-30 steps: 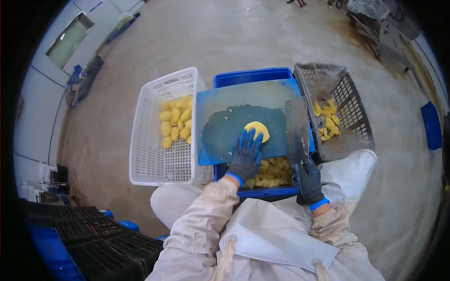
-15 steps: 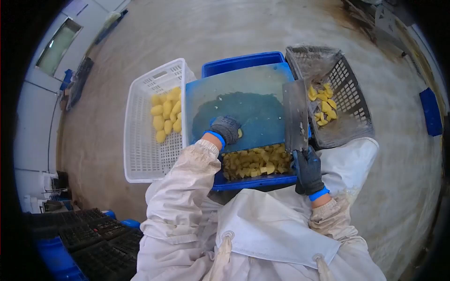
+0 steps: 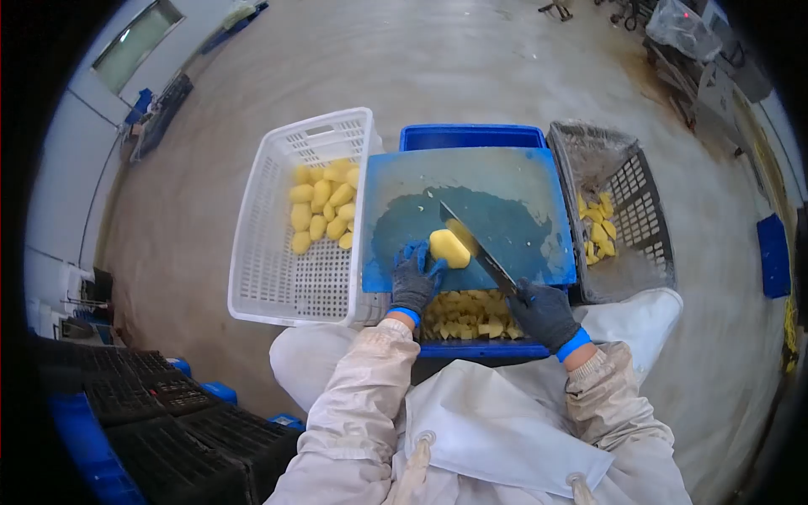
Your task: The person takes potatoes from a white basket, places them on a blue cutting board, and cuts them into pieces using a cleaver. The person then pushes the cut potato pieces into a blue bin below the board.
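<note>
A peeled yellow potato [image 3: 449,250] sits on the blue cutting board [image 3: 505,172]. Its lower left side is beside my left hand [image 3: 414,279], gloved in dark grey, with fingers spread and thumb right at the potato. My right hand [image 3: 545,316], gloved the same way, is closed round the handle of a wide-bladed knife [image 3: 482,252]. The blade slants up and left across the board, along the potato's right side. Below the board's near edge, diced potato [image 3: 467,316] fills part of a blue bin [image 3: 484,349].
On the left stands a white crate [image 3: 290,286] with several whole peeled potatoes [image 3: 324,202]. A dark, plastic-lined crate [image 3: 627,273] at the right holds yellow potato pieces [image 3: 598,231]. Behind the board shows a blue tub [image 3: 471,136]. Black crates [image 3: 160,412] are stacked at lower left.
The knife has swung from the board's right edge to over its middle. A whole potato is now on the board where my left hand covered a small piece. The view has shifted.
</note>
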Tool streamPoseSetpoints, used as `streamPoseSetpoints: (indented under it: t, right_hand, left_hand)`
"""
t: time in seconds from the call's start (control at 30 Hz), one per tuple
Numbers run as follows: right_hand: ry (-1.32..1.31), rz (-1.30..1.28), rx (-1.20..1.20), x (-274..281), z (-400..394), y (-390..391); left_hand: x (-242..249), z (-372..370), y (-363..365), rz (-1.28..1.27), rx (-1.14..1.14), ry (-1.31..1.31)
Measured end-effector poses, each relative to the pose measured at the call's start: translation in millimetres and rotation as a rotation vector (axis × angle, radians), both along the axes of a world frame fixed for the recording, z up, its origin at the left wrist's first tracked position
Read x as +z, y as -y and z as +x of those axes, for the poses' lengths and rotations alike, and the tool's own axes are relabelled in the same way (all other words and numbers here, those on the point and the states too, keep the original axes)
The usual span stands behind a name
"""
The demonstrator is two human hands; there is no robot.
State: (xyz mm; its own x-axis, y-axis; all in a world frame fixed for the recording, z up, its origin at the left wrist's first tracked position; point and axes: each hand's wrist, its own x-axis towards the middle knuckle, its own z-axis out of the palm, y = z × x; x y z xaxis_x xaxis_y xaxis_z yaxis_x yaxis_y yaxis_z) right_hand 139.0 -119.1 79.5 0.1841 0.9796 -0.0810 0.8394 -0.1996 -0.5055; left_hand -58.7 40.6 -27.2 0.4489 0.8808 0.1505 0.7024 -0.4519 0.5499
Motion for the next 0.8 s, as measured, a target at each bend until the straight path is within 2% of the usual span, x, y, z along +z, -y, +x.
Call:
streamPoseSetpoints:
  t: [0.23,0.33,0.4,0.43,0.5,0.57,0.67,0.73,0.8]
  right_hand:
    - [0.074,-0.145,0.037,16,-2,-22]
    - [0.104,-0.207,0.078,16,1,-35]
    - [0.126,-0.387,0.1,11,0,-48]
    - [0.128,-0.384,0.105,-2,-1,-51]
    - [0.13,-0.177,0.094,-27,-5,-55]
    - [0.126,-0.187,0.098,-31,-3,-54]
    - [0.116,-0.142,0.053,-12,-5,-47]
    - [0.076,-0.12,0.014,4,-12,-30]
    - [0.124,-0.173,0.089,18,-9,-33]
  left_hand:
    - [-3,10,1,0.091,0.103,-0.018]
    - [0,10,2,-0.011,0.102,-0.025]
    - [-7,10,3,0.021,0.104,-0.031]
    - [-7,10,2,0.062,0.102,-0.032]
    - [-4,12,4,0.098,0.119,-0.052]
    - [-7,7,8,0.129,0.13,-0.075]
    - [-19,9,-4,0.108,0.064,-0.021]
    - [-11,4,2,-0.001,0.054,0.017]
    - [-15,6,2,0.075,0.074,-0.002]
